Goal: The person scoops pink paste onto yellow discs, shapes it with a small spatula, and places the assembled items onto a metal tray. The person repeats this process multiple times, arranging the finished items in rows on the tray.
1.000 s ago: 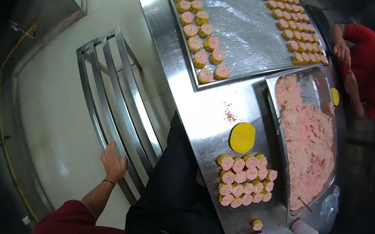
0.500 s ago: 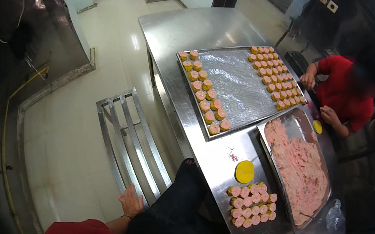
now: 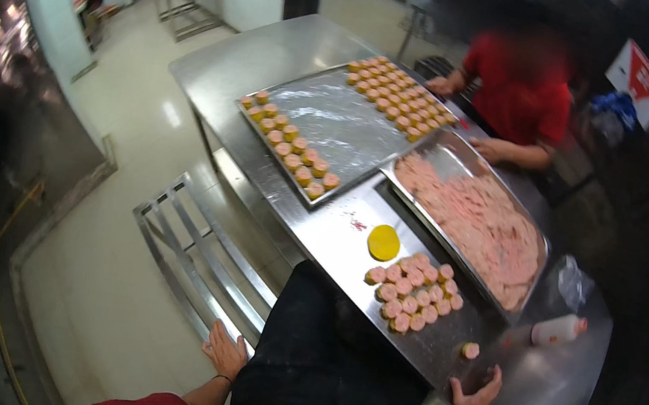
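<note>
Head view, looking down over a steel bench [image 3: 336, 235]. Right hand [image 3: 475, 396] at the near edge of the bench, fingers spread open, palm toward the bench, holding nothing; a single pink-topped dumpling [image 3: 471, 350] sits just beyond its fingertips, apart from them. Left hand [image 3: 226, 352] hangs low on the left, off the bench, fingers loosely spread, empty, over the floor near a metal rack [image 3: 194, 253] lying flat there. Dark apron [image 3: 321, 367] between the two forearms.

Cluster of dumplings [image 3: 412, 294] packed together on the bench, left of and a bit farther than the single one. Round yellow disc [image 3: 383, 242] just beyond the cluster (looks like a wrapper, cannot tell for sure). Right of that, a deep steel pan [image 3: 537, 240] full of pink filling [image 3: 477, 225]. White bottle with red cap [image 3: 556, 330] lies on its side at the near right. Far across the bench, a big flat tray [image 3: 345, 132] with a row of dumplings along its near-left side and a block of them at its far end. Another person in a red shirt [image 3: 521, 98] works at the far right side, hands by the tray and pan.
</note>
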{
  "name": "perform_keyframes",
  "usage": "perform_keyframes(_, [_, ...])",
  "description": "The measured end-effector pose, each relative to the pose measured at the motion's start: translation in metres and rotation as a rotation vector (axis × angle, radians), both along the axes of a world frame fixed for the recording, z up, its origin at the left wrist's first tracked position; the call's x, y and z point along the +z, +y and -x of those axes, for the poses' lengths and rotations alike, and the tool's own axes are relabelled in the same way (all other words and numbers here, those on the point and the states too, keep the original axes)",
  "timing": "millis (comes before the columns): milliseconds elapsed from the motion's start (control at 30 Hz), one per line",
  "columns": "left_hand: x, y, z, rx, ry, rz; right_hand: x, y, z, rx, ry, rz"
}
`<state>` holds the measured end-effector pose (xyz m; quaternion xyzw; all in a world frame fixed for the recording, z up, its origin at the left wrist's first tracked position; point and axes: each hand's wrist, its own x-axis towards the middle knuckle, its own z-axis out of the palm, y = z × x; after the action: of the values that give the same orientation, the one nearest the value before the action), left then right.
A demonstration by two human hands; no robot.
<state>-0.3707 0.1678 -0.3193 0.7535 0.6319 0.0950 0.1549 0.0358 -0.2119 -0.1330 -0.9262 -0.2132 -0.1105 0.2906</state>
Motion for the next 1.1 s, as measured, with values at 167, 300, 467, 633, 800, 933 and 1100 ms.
perform_keyframes(167, [-0.003, 0.008, -0.008, 0.054, 0.020, -0.010, 0.011, 0.010, 0.007, -0.035, 0.047, -0.050])
perform_keyframes(300, [-0.014, 0.049, -0.032, 0.241, -0.156, -0.047, 0.012, 0.015, 0.006, -0.043, 0.047, -0.063])
perform_keyframes(467, [-0.016, 0.090, -0.056, 0.529, -0.216, -0.045, 0.004, 0.018, 0.007, -0.060, 0.056, -0.096])
perform_keyframes(633, [-0.015, 0.094, -0.056, 0.646, -0.295, 0.055, -0.006, 0.028, 0.009, -0.170, 0.040, -0.065])
perform_keyframes(800, [-0.019, 0.097, -0.056, 0.617, -0.293, 0.025, 0.017, 0.048, 0.018, -0.169, 0.066, -0.044])
perform_keyframes(933, [-0.013, 0.096, -0.055, 0.565, -0.362, 0.032, 0.025, 0.060, 0.023, -0.194, 0.047, 0.001])
perform_keyframes(1100, [-0.005, 0.097, -0.052, 0.559, -0.444, 0.144, 0.014, 0.057, 0.021, -0.218, -0.137, 0.122])
